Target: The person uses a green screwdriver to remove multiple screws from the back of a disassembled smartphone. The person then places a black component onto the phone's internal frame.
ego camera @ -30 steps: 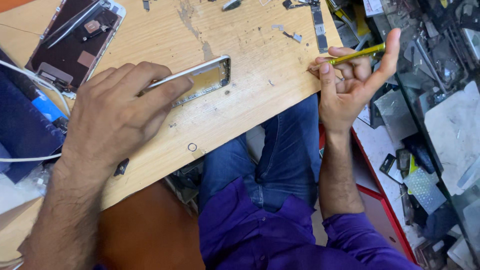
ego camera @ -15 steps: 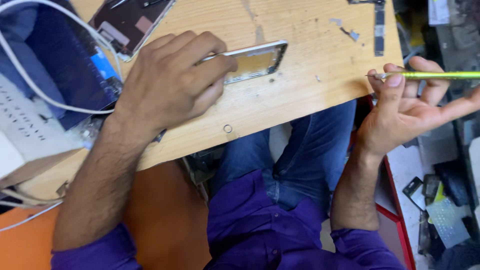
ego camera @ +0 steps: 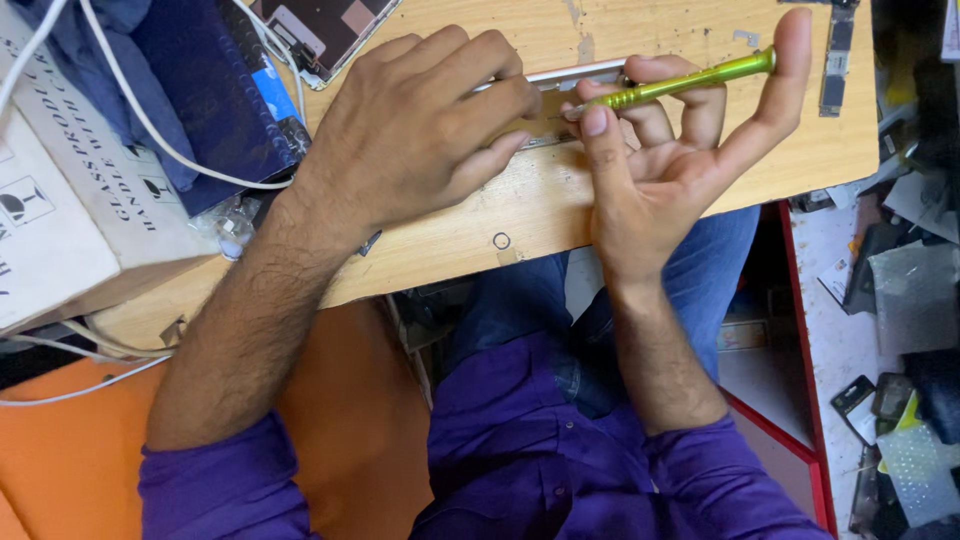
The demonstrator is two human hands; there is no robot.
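While the left hand (ego camera: 420,130) pins things down, here's how the bench looks:

Left hand: palm down on the phone frame (ego camera: 585,75), fingers curled over it and pressing it flat to the tabletop (ego camera: 620,195). Holding it steady, basically.

Right hand: the right hand (ego camera: 670,150) has the green screwdriver (ego camera: 690,82) pinched between thumb and forefinger, other fingers fanned out wide, one stretched up along the far end of the handle.

Screwdriver: lying almost level, tip aimed at the frame right by the left fingertips. Can't tell if the tip is actually seated in a screw, the hands cover that spot.

Frame: mid tabletop, mostly hidden under the left hand, only a silvery edge peeks out.

Progress: my read is it's mid-way through screw work. Driver at the frame, frame held down. How many screws are out or in, no idea, nothing loose shows near it.

Other stuff: an opened phone (ego camera: 325,25) at the top edge, a blue cloth (ego camera: 200,90) with a white cable (ego camera: 160,140) across it, a cardboard box (ego camera: 60,200) on the left, a small ring (ego camera: 501,241) near the front edge, a board strip (ego camera: 835,60) top right, and scattered parts on the floor (ego camera: 880,300) to the right.
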